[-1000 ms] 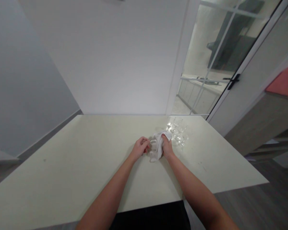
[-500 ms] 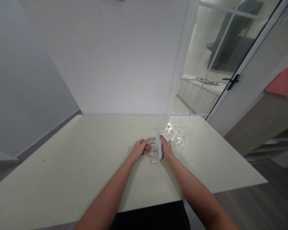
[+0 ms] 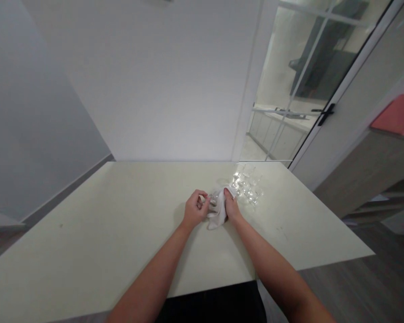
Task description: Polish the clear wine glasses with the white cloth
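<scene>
My right hand (image 3: 232, 207) is closed on a white cloth (image 3: 217, 217), thumb on top, and the cloth hangs down toward the tabletop. From the cloth's left side pokes a small clear glass (image 3: 213, 202), partly wrapped. My left hand (image 3: 195, 209) pinches its left end between thumb and curled fingers. The glass's exact shape is hard to make out, being see-through and half covered. Just behind and right of the cloth is a cluster of several clear glasses (image 3: 247, 187), shiny and overlapping.
A pale table (image 3: 97, 237) spreads under both arms, its far edge against a white wall (image 3: 175, 89). Right of it stand a glazed door with a black handle (image 3: 326, 114) and a wooden shelf unit (image 3: 373, 157) bearing a pink object (image 3: 397, 114).
My left hand has turned, its fingers curling over more at the glass's end. The cloth has shifted slightly left and hangs narrower; my right hand has moved little.
</scene>
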Demonstrator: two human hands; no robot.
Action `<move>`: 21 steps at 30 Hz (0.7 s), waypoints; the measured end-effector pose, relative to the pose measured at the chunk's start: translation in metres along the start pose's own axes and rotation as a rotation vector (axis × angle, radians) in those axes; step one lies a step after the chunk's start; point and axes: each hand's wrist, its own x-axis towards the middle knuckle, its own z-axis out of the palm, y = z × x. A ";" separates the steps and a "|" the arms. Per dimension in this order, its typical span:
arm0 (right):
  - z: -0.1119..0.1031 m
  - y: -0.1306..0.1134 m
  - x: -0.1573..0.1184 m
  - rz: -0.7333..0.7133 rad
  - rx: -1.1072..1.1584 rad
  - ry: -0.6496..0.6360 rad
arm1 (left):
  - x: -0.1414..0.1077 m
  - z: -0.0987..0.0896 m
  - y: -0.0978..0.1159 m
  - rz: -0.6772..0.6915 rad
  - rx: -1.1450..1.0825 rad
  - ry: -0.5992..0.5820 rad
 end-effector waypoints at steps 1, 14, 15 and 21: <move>0.000 -0.001 -0.001 -0.026 -0.052 -0.010 | 0.001 -0.001 -0.001 -0.041 -0.042 -0.001; 0.003 -0.007 -0.013 -0.111 -0.203 -0.165 | 0.009 -0.005 -0.013 -0.225 -0.268 0.098; 0.003 -0.006 -0.011 -0.078 -0.184 -0.149 | 0.007 -0.006 -0.010 -0.104 -0.160 0.104; 0.004 -0.009 -0.009 -0.032 -0.158 -0.117 | 0.001 -0.009 0.001 0.282 0.287 -0.059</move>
